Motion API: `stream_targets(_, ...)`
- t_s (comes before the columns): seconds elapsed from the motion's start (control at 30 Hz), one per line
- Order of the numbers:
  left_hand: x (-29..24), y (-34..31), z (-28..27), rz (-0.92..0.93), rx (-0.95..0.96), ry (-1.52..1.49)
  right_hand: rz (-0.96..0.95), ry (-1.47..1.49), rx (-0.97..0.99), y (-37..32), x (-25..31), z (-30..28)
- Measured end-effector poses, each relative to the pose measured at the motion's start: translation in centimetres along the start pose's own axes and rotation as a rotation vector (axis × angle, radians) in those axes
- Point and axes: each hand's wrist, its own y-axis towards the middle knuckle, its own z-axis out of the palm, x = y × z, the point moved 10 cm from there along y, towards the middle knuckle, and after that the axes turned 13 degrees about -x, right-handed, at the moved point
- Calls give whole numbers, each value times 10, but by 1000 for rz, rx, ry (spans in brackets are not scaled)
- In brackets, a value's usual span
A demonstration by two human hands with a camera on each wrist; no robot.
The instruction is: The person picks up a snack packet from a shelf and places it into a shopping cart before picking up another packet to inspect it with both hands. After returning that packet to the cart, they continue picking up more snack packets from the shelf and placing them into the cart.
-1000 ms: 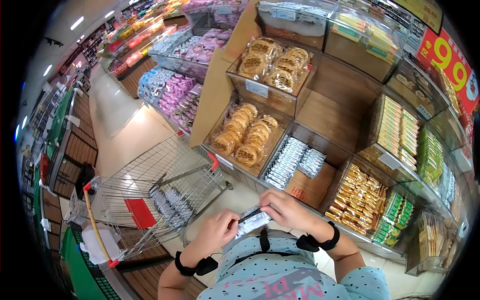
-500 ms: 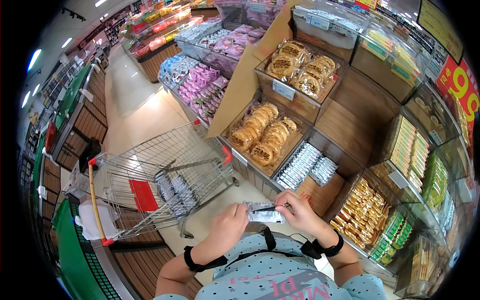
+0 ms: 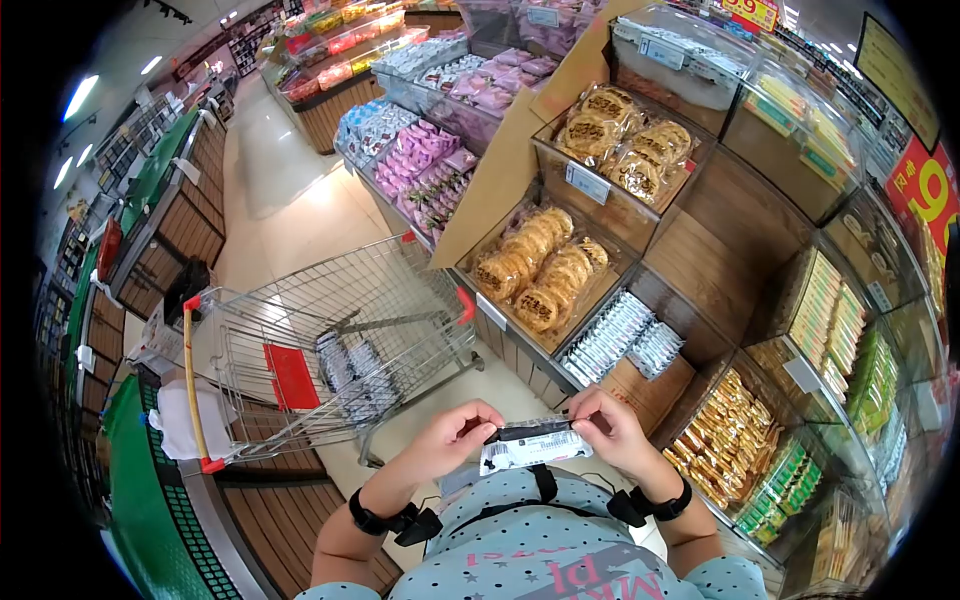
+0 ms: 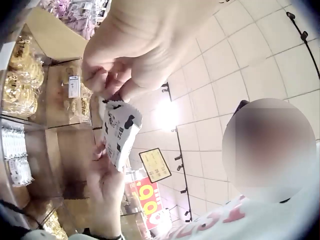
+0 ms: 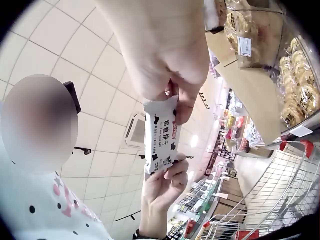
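A small white biscuit packet point(image 3: 536, 452) with black patches is stretched level between both hands in front of the shirt. My left hand point(image 3: 452, 437) pinches its left end between thumb and fingers. At the opposite end, my right hand point(image 3: 608, 432) pinches the upper corner. A dark strip runs along the packet's upper edge in the head view. Printed characters and a small red logo show on the wrapper point(image 5: 161, 131) in the right wrist view. Its zigzag end sits at the left fingertips in the left wrist view.
A wire shopping cart point(image 3: 270, 345) stands to the left, holding two bundles of similar packets point(image 3: 355, 375). Display bins ahead hold round biscuits in clear bags point(image 3: 535, 265), white packets point(image 3: 610, 335) and gold-wrapped sticks point(image 3: 730, 425). A green-topped counter point(image 3: 135, 470) lies at lower left.
The packet has gone from tilted to level, and both hands now hold it by opposite ends, further apart. The head view has turned left, shifting the bins rightward.
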Motion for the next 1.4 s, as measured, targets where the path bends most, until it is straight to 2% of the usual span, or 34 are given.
stream_targets(0.1,-14,-4,2,-40,-45,-107,18,32,-23,-2,1,-1)
stream_targets(0.3,-55,-12,-3,269,-185,187,-91,106,-113,-4,14,-14)
stream_targets(0.4,-38,-12,-2,134,-176,-67,-130,5,-90,-7,16,-14)
stream_targets(0.5,-33,-18,1,67,-208,-171,-58,63,-146,-8,13,-17)
stream_targets(0.6,-33,-19,-4,63,-250,-207,-77,96,-148,-9,11,-16)
stream_targets(0.7,-31,-21,-2,5,-216,-272,-135,27,-220,-9,18,-24)
stream_targets(0.8,-31,-24,5,39,-118,-210,-159,6,-219,-9,20,-25)
stream_targets(0.83,-31,-24,7,-10,-130,-183,-164,-10,-233,-9,21,-26)
stream_targets(0.9,-33,-24,4,70,-181,-141,-171,-44,-264,-11,23,-28)
stream_targets(1.0,-41,-29,-2,208,-273,13,-461,-383,-224,-20,57,-17)
stream_targets(1.13,-61,-37,-7,351,-386,260,-529,-402,-127,-21,71,-7)
stream_targets(1.23,-86,-47,-1,585,-385,487,-620,-399,-84,-26,74,-3)
stream_targets(1.4,-92,-54,-1,673,-389,441,-741,-382,-88,-32,84,-1)
